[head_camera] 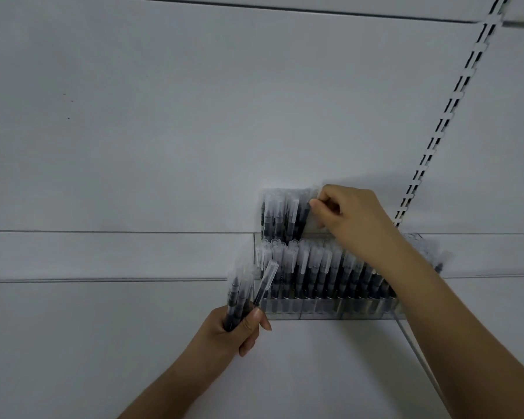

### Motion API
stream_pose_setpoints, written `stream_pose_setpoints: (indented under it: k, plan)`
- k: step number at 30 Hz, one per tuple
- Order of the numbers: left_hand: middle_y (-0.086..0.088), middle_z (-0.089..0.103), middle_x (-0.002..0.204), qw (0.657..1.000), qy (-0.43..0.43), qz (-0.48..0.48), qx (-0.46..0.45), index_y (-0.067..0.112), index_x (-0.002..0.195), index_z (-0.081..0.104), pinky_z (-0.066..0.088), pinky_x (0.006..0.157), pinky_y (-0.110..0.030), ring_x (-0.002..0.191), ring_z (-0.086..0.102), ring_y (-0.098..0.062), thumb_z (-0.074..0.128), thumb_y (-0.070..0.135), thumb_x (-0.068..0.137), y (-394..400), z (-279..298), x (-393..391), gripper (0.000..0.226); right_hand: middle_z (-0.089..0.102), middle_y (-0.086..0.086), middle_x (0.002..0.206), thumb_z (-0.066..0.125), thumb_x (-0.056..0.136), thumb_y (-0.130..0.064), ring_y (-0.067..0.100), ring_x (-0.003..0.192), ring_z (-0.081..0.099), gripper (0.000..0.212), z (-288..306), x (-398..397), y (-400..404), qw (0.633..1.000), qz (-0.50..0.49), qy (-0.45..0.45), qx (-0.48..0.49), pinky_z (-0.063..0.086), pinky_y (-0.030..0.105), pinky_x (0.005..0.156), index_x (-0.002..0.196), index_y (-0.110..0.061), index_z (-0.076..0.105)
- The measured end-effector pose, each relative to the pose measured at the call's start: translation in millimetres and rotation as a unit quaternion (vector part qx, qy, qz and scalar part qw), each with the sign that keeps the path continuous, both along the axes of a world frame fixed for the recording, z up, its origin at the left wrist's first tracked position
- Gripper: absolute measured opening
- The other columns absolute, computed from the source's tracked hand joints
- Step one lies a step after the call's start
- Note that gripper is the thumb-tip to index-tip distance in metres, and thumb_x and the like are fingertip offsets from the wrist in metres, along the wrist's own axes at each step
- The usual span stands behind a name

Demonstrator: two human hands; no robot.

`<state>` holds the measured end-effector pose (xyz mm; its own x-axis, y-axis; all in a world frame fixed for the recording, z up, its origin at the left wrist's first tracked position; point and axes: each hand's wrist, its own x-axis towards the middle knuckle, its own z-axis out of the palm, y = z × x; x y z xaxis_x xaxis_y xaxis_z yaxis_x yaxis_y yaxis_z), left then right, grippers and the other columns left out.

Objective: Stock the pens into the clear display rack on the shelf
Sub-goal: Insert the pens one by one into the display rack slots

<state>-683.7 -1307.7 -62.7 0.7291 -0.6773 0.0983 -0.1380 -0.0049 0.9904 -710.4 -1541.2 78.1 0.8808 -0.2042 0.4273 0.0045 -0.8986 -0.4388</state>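
Observation:
A clear tiered display rack [330, 309] stands on the white shelf, right of centre. Its front row holds several black pens with clear caps [312, 267], and the upper back row has a few more pens [280, 214] at its left end. My right hand [351, 219] reaches over the front row to the back row and pinches a pen [313, 193] by its cap, beside the pens standing there. My left hand [233, 331] grips a bundle of pens [239, 290] upright, just left of the rack's front corner.
The white shelf surface [103, 343] spreads to the left and front. A white back panel [194, 116] rises behind the rack. A slotted upright rail [445, 116] runs diagonally at the right. The rack's right part lies behind my right forearm.

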Motion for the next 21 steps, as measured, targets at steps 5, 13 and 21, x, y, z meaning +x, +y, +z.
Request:
stream_pose_setpoints:
  k: [5, 13, 21]
  plan:
    - [-0.005, 0.045, 0.05, 1.0, 0.006, 0.0, -0.01, 0.011, 0.078, 0.067, 0.036, 0.054, -0.016, 0.049, 0.04, -0.013, 0.052, 0.053, 0.082, -1.0, -1.0, 0.1, 0.044, 0.057, -0.002, 0.063, 0.049, 0.101, -0.034, 0.014, 0.055, 0.052, 0.028, -1.9, -3.5, 6.0, 0.999, 0.022, -0.002, -0.047, 0.041, 0.029, 0.054, 0.08, -0.015, 0.054]
    - [-0.004, 0.046, 0.05, 1.0, -0.004, 0.001, 0.003, 0.015, 0.077, 0.068, 0.037, 0.057, -0.02, 0.049, 0.041, -0.013, 0.051, 0.057, 0.082, -1.0, -2.0, -0.7, 0.045, 0.052, -0.007, 0.061, 0.047, 0.102, -0.034, 0.009, 0.051, 0.048, 0.026, -1.3, -0.2, 7.3, 0.995, 0.012, 0.002, -0.095, 0.042, 0.031, 0.052, 0.083, -0.017, 0.053]
    - [-0.002, 0.047, 0.05, 1.0, -0.017, 0.002, 0.022, 0.02, 0.077, 0.068, 0.038, 0.058, -0.02, 0.05, 0.041, -0.014, 0.048, 0.058, 0.082, -2.7, -1.6, -1.0, 0.043, 0.06, -0.005, 0.067, 0.053, 0.099, -0.034, 0.012, 0.062, 0.057, 0.029, -3.9, 2.9, -1.7, 1.0, 0.015, -0.014, -0.02, 0.049, 0.032, 0.062, 0.079, -0.015, 0.059]
